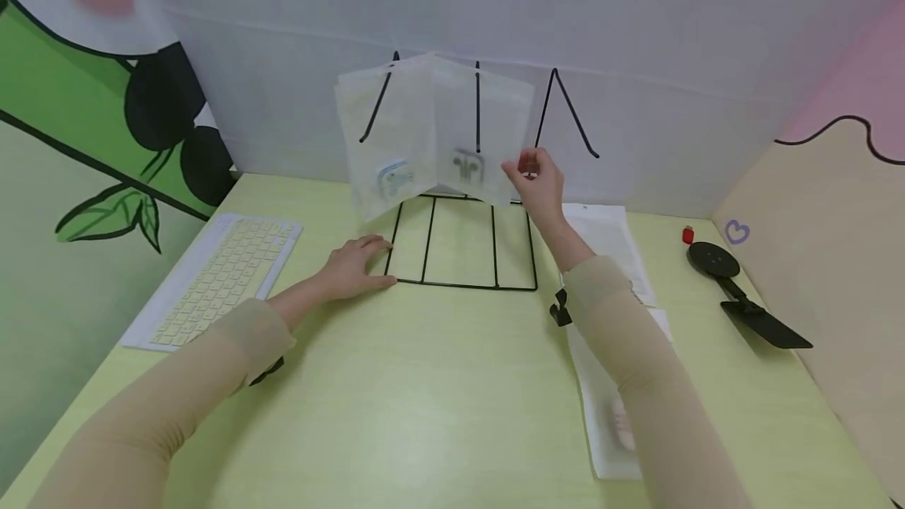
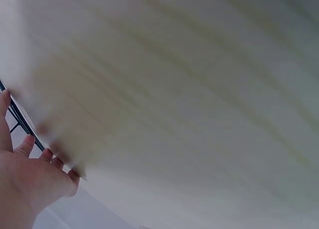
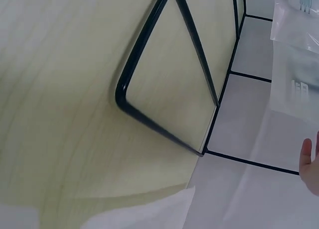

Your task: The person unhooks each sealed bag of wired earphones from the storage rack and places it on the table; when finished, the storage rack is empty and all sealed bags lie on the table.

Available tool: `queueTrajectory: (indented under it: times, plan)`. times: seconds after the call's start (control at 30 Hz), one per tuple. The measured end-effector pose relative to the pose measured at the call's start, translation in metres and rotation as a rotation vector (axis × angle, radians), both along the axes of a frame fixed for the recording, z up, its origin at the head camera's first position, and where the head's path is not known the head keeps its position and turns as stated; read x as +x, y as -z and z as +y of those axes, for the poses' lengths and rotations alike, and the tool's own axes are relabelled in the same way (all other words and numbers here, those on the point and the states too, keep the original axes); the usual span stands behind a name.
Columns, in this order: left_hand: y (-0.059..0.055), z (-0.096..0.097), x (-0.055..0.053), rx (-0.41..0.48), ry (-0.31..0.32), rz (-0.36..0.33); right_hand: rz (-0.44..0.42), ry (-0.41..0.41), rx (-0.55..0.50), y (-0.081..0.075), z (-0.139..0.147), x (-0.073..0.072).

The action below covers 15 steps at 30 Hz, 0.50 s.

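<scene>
Two translucent white plastic bags, a left one (image 1: pixel 389 116) and a right one (image 1: pixel 488 112), hang on the left and middle hooks of a black wire rack (image 1: pixel 467 285). An earphone set shows through each bag. My left hand (image 1: pixel 353 267) rests on the table with its fingers extended, touching the left side of the rack's base. My right hand (image 1: pixel 543 187) pinches the right edge of the right bag with curled thumb and fingers. In the right wrist view only part of this right hand (image 3: pixel 311 169) shows, beside the bag (image 3: pixel 294 89).
The rack's right hook (image 1: pixel 580 120) holds nothing. More white bags (image 1: pixel 601 238) lie under my right forearm. A white keyboard (image 1: pixel 219 281) lies at the left. At the right are a small red object (image 1: pixel 687 235) and a black folding stand (image 1: pixel 767 324).
</scene>
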<state>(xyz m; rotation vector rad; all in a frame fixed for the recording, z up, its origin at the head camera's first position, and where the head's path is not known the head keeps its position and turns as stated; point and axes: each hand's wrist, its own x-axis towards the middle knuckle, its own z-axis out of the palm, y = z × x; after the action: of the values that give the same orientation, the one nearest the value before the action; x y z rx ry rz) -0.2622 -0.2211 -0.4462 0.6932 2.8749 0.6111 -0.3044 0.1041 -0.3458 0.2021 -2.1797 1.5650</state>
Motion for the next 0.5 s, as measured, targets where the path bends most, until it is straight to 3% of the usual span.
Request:
queueTrajectory:
  times: [0.5]
  plan:
    - [0.0017, 0.0019, -0.0008, -0.017, -0.017, 0.007, 0.043, 0.062, -0.069, -0.0065, -0.0004, 0.0046]
